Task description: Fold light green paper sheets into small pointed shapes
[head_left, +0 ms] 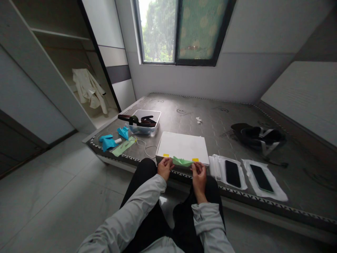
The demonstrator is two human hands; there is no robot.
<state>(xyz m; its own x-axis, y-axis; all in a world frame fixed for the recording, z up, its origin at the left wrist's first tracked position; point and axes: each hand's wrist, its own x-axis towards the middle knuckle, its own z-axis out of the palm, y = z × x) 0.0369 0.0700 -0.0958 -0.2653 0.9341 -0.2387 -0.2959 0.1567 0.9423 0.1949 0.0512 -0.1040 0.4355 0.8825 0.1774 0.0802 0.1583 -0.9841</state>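
Pale sleeves (pixel 131 203) and dark trousers (pixel 139 179) nearest us, a green strip (pixel 182 162) just beyond

We are reaching over our knees, which are crowding the near edge of the bed (pixel 173 107). Our left hand (pixel 164 168) is pinching the left end of the green strip between its fingers, and our right hand (pixel 199 174) is pinching the right end. The strip is running along the front edge of the white box (pixel 183 146), between two yellow tabs (pixel 165 155), and the box is lying flat on the bed.

To our left, a white cable (pixel 150 155) is looping beside the box. Farther left, a second green slip (pixel 124 147) is lying near crumpled blue pieces (pixel 107 143), and behind them a clear tub (pixel 146 132) is holding dark straps (pixel 127 118), one of them jutting over its rim.

To our right, white packets (pixel 215 168) are hemming in the box's corner. Past them, two dark slabs (pixel 233 174) are resting on white wrapping (pixel 279 189). A dark item with pale bands (pixel 247 137) is sitting farther back, and a small white object (pixel 199 120) is lying behind the box.
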